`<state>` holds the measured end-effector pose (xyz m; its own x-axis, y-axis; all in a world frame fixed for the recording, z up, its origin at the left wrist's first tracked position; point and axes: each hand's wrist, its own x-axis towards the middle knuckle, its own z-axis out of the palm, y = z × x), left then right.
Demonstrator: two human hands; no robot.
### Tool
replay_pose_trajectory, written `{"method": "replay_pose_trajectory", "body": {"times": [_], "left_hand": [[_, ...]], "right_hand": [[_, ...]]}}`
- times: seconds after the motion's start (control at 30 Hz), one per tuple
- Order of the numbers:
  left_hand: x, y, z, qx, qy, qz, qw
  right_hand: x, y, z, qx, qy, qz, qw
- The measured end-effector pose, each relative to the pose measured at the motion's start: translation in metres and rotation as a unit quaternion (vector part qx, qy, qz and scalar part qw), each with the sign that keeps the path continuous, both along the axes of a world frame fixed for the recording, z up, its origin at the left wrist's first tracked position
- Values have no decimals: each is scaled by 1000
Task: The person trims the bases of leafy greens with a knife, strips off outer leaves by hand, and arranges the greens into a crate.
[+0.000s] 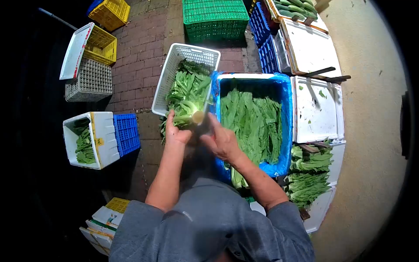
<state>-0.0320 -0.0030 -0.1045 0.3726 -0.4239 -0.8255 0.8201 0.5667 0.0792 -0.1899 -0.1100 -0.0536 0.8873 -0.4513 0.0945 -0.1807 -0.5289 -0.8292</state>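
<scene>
By the crate (160, 85), my left hand (177, 134) grips lettuce (188, 105); my right hand (223, 143), hold unclear, seemingly trims its stem (198, 117), next needing steadiness.

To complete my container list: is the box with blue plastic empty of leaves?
No, long green leaves lie inside the box with blue plastic.

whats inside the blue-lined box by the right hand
Long green leaves lie inside the blue-lined box. Whatever is beneath them is covered, and the far end is in dark shadow.
</scene>
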Motion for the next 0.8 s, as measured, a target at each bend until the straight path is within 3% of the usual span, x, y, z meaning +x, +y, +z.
{"method": "replay_pose_trajectory", "body": {"times": [0.1,0.47,0.7,0.8], "left_hand": [[1,3,3,43,-17,-41,998],[5,13,-20,-41,4,-61,997],[13,18,-35,-10,35,-46,998],[15,20,-37,-73,43,-32,996]], "right_hand": [[19,-4,-8,-44,-10,31,999],[40,-20,-26,-86,-25,106,990],[56,-39,-13,-82,18,174,981],[58,-43,-14,-88,24,179,980]]}}
